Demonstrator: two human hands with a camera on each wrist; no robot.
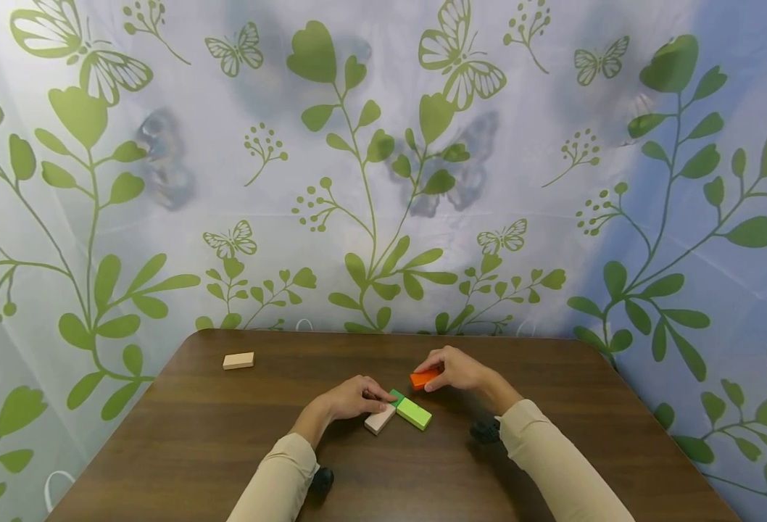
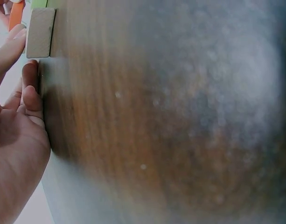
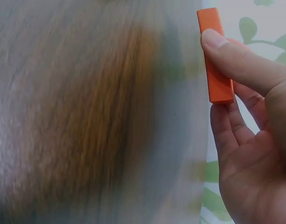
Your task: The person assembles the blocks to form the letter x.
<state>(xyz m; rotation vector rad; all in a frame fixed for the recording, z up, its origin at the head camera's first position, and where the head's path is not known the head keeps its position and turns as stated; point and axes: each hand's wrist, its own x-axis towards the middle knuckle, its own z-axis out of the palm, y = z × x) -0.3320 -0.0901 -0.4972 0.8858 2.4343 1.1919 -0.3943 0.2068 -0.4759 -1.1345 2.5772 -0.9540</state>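
Observation:
Right of centre in the head view, my right hand (image 1: 458, 370) pinches an orange block (image 1: 423, 378) between thumb and fingers; the right wrist view shows the thumb on the broad face of the orange block (image 3: 219, 81). My left hand (image 1: 351, 399) has its fingertips against a beige block (image 1: 380, 419) and a dark green block (image 1: 396, 396), partly covered by the fingers. A lime green block (image 1: 414, 414) lies end to end with the dark green one, and the beige block sits beside them at an angle. In the left wrist view the thumb touches the beige block (image 2: 40, 33).
Another beige block (image 1: 238, 360) lies at the back left of the brown wooden table (image 1: 259, 428). Behind the table hangs a curtain (image 1: 331, 239) with green leaves and butterflies. Dark devices are strapped under both wrists.

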